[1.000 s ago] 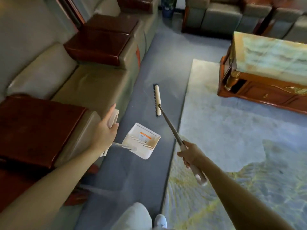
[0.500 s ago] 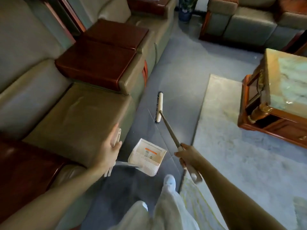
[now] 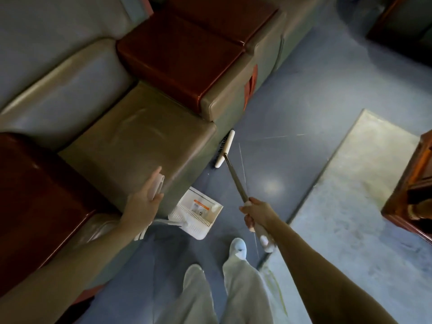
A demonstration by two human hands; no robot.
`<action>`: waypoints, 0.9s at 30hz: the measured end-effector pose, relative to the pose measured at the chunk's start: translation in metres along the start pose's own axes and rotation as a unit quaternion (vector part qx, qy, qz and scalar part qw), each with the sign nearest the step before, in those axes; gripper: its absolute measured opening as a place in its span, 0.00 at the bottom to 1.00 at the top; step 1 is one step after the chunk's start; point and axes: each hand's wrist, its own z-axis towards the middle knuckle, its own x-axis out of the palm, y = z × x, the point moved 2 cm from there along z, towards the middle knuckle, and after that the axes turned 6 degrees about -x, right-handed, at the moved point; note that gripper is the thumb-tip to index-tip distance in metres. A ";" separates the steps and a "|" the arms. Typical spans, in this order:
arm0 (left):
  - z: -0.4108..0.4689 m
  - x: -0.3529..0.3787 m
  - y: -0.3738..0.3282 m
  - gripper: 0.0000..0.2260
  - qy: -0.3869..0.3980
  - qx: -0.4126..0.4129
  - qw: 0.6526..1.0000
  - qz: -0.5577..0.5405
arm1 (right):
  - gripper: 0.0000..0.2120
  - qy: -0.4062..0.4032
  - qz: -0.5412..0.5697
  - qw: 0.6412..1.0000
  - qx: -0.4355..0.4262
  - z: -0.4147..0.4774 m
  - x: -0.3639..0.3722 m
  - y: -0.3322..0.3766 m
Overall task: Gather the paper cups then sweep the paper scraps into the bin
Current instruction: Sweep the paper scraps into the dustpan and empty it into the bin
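Note:
My right hand (image 3: pixel 258 215) grips the white end of a broom handle (image 3: pixel 236 181). The white broom head (image 3: pixel 225 148) with dark bristles rests on the blue floor against the base of the sofa. My left hand (image 3: pixel 145 202) holds the white handle of a dustpan (image 3: pixel 197 216), whose open tray hangs low beside the sofa front. A small pale piece lies inside the tray; I cannot tell what it is. No paper cups or bin show in this view.
A grey-brown leather sofa (image 3: pixel 131 141) with dark red wooden armrest tops (image 3: pixel 184 52) fills the left. A pale rug (image 3: pixel 355 197) lies on the right, with a wooden table corner (image 3: pixel 413 183) at its edge. My legs and a white shoe (image 3: pixel 238 247) are at the bottom.
The view has swung left and down towards the sofa. The broom head moved left, from the open floor to the sofa's base. The dustpan stays low in my left hand.

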 end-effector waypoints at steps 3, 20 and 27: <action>0.017 -0.004 0.006 0.29 -0.028 0.020 0.999 -0.006 | 0.08 0.010 0.000 1.000 0.017 0.014 0.029 -0.008; 0.018 -0.006 0.004 0.24 0.050 0.133 0.988 -0.066 | 0.07 0.058 -0.189 0.980 0.030 -0.096 -0.011 0.006; 0.030 0.027 -0.056 0.27 0.078 0.209 0.972 -0.079 | 0.12 -0.091 -0.104 0.990 -0.025 -0.102 -0.038 -0.010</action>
